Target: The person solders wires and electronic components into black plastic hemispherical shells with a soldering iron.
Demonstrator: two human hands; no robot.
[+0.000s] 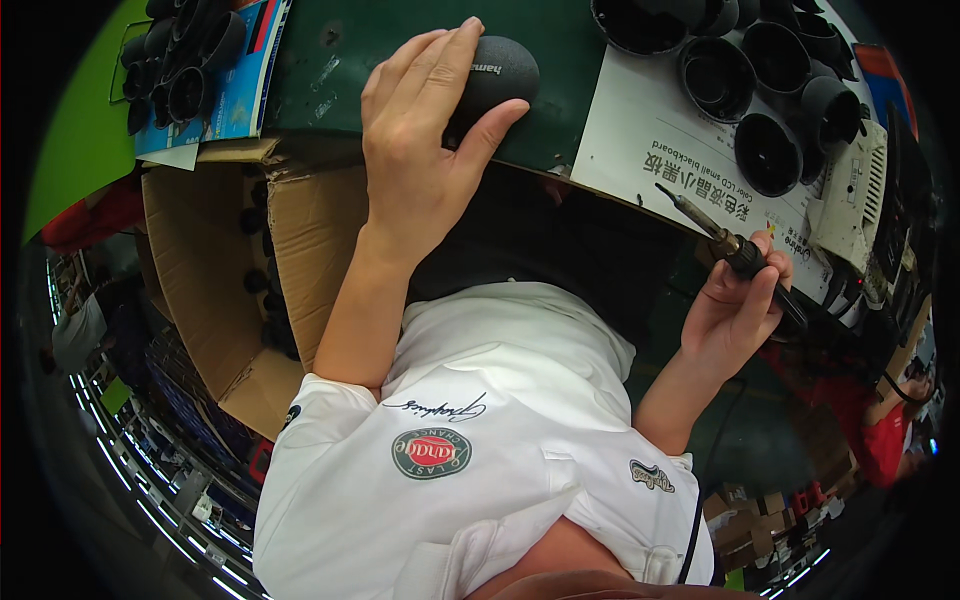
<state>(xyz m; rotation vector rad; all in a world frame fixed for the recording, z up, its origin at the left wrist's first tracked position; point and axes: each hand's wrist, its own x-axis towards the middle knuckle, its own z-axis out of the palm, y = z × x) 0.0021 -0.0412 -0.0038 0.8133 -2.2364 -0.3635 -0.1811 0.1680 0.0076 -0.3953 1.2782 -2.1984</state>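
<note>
My left hand [425, 130] is wrapped around a dark grey, rounded speaker-like housing [508, 72] with small pale lettering. The housing rests at the green tabletop [560, 110], and my palm and fingers hide its left part. In my right hand [735, 310] is a soldering iron [742, 256], gripped by its dark handle. Its thin metal tip points up and left, just off the table's front edge and apart from the housing. Whatever lies beneath the housing is hidden.
Several black cup-shaped shells [768, 155] stand on a white printed sheet [640, 130] at the right, beside a pale soldering station [850, 195]. More dark shells [190, 92] sit on a blue printed sheet [235, 100] at the left. Below that, an open cardboard box [320, 250] holds dark round pieces.
</note>
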